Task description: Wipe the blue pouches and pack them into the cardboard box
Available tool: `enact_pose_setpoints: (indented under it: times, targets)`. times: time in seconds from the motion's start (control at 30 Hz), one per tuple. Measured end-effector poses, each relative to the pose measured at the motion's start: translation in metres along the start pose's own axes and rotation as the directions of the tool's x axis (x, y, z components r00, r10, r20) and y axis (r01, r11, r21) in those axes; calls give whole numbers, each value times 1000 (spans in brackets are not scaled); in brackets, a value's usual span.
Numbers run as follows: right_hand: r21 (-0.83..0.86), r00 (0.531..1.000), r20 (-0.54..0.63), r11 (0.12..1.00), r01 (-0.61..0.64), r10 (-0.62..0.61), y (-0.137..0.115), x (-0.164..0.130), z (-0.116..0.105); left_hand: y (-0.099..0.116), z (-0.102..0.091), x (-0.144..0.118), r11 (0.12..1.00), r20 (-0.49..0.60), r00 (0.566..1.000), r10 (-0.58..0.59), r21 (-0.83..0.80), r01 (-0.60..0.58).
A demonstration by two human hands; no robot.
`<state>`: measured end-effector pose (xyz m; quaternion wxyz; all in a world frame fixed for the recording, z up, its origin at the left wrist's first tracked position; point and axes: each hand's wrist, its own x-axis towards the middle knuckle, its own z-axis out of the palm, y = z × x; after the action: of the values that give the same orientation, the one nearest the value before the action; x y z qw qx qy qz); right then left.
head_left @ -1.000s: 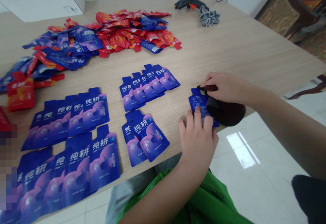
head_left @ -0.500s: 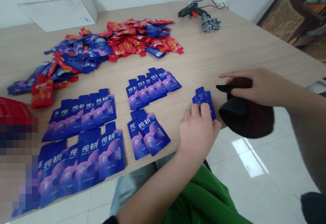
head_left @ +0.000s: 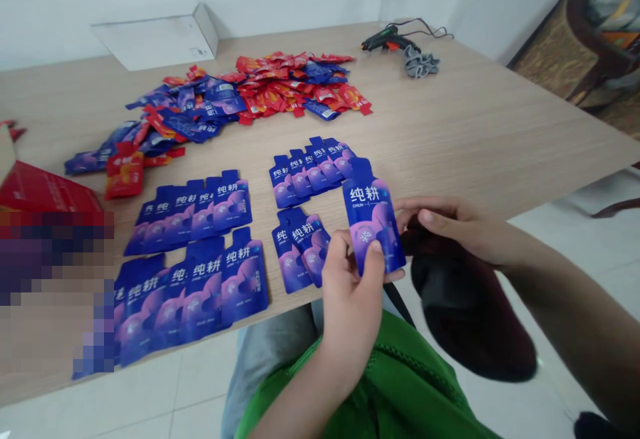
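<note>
My left hand (head_left: 356, 286) grips a blue-purple spout pouch (head_left: 373, 222) upright, thumb across its printed front. To its right, my right hand (head_left: 445, 222) has its fingertips close behind the pouch's edge. A dark, soft, rounded item (head_left: 465, 306) hangs from that hand over the table's edge; its kind is unclear. Just left of the held pouch lie two overlapping blue pouches (head_left: 311, 242). Behind them is a fanned row of several blue pouches (head_left: 320, 169). Two more overlapping rows, a back row (head_left: 187, 209) and a front row (head_left: 195, 292), lie farther left.
A heap of red and blue pouches (head_left: 265, 92) spreads across the back of the table (head_left: 450, 132). Behind it stands a white box (head_left: 155, 42). A glue gun (head_left: 390, 39) and a grey scrunchie (head_left: 420, 62) lie at the back right. A red box (head_left: 50, 189) is at left.
My left hand has lifted the pouch off the table and turned its printed front toward me. My right hand has come down and left toward it. The view has shifted slightly.
</note>
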<state>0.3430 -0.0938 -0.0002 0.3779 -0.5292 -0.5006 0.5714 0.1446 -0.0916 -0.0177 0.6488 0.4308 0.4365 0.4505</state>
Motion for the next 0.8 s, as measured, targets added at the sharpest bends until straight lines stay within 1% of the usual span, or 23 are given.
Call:
enact_pose_setpoints:
  times: [0.03,0.07,0.17,0.23,0.27,0.3,0.37,0.43,0.5,0.53,0.57,0.63,0.73,0.8]
  targets:
    - [51,1000,-15,999,-15,16,0,5,9,0,-2,-4,998,32,999,29,56,-30]
    - [94,999,-2,995,-32,33,1,10,16,1,-6,-6,992,63,997,53,110,-60]
    - [156,990,125,984,-87,68,1,19,27,4,-21,-7,965,125,990,59,248,-89]
    - [140,979,175,982,-130,105,0,23,27,7,-33,-8,909,156,986,66,399,-124]
    - [108,975,184,983,-148,127,-1,26,26,9,-39,-9,852,175,980,90,497,-167]
    - [54,970,189,985,-163,150,-3,29,24,10,-46,-10,774,192,973,127,594,-218]
    - [-103,961,191,978,-182,199,-5,37,20,10,-59,-11,592,214,946,245,740,-320]
    - [-273,952,201,947,-170,229,-6,49,17,5,-72,-10,413,242,901,361,825,-387]
    - [-413,939,240,901,-129,245,-7,61,18,-4,-83,-7,259,286,868,405,875,-409]
    - [-468,932,264,878,-101,248,-7,67,19,-9,-87,-5,208,303,862,406,888,-410]
    - [-521,927,281,851,-71,250,-7,72,22,-13,-91,-4,184,312,859,406,893,-411]
    - [-643,928,262,765,-36,264,-8,79,30,-20,-94,-1,197,314,850,423,884,-424]
    - [-817,944,115,570,-86,308,-12,85,43,-23,-96,-1,232,321,845,429,864,-446]
    - [-869,943,21,473,-146,331,-15,87,52,-21,-96,-1,239,328,852,409,862,-447]
